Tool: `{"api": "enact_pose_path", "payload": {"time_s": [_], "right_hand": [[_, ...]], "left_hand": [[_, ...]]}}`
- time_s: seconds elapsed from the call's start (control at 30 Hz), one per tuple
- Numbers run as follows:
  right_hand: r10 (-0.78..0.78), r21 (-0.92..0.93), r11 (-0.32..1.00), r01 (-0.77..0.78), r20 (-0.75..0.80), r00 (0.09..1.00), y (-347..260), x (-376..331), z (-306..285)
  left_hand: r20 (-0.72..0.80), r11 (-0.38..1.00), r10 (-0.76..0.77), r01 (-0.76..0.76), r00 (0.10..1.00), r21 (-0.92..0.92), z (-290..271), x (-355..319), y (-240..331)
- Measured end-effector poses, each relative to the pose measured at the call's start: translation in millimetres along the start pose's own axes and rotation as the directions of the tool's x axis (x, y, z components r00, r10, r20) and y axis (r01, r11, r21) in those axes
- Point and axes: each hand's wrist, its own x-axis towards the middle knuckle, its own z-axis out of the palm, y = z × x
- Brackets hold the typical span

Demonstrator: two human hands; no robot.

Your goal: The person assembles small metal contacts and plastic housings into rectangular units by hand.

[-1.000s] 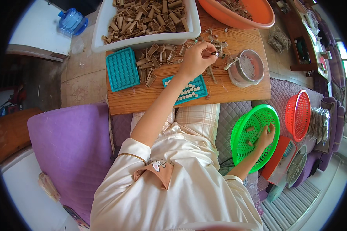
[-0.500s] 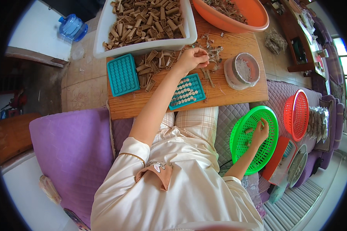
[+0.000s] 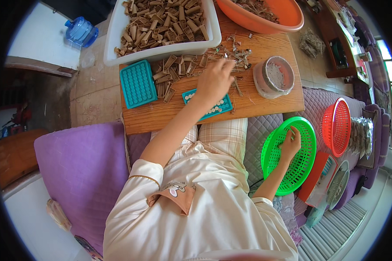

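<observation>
My left hand (image 3: 215,81) reaches over the wooden table (image 3: 143,123), fingers bent together at a heap of small wiry, shiny parts (image 3: 241,58). Whatever sits between its fingertips is too small to name. Partly under that hand lies a teal tray (image 3: 222,106) with rows of white round pieces in its holes. My right hand (image 3: 290,144) is inside a green plastic basket (image 3: 310,163) at my right side. Its fingers are curled, and I cannot make out what they hold. Several brown trough-shaped pieces (image 3: 170,62) lie loose beside another teal tray (image 3: 138,83).
A white bin (image 3: 161,55) full of brown pieces stands at the table's back left, an orange basin (image 3: 265,27) at its back right. A lined tub of pale powder (image 3: 274,76) sits on the right. Beyond the green basket are a red basket (image 3: 336,126) and an orange box (image 3: 315,180).
My left hand has turned and come slightly nearer, now covering more of the teal tray. My right hand has shifted slightly up and left in the green basket, hiding the brown pieces seen there before.
</observation>
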Motion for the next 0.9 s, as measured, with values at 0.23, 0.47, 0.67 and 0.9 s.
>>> {"api": "enact_pose_path", "payload": {"time_s": [0.23,0.47,0.67,0.9], "right_hand": [[-0.024,-0.024,0.999,0.025,0.012,1.0,-7,-1,4],[-0.091,-0.031,0.995,0.092,0.031,0.995,-20,-3,1],[-0.131,-0.025,0.991,0.133,0.07,0.989,-24,-4,3],[-0.158,-0.025,0.987,0.16,0.083,0.984,-32,-4,5]], "left_hand": [[0.314,0.919,0.298,-0.36,0.901,0.16,23,-61,32],[0.387,0.904,0.261,-0.364,0.884,0.224,39,-65,33],[0.351,0.896,0.231,-0.339,0.908,0.287,27,-57,37],[0.39,0.872,0.265,-0.392,0.882,0.293,34,-52,34]]}}
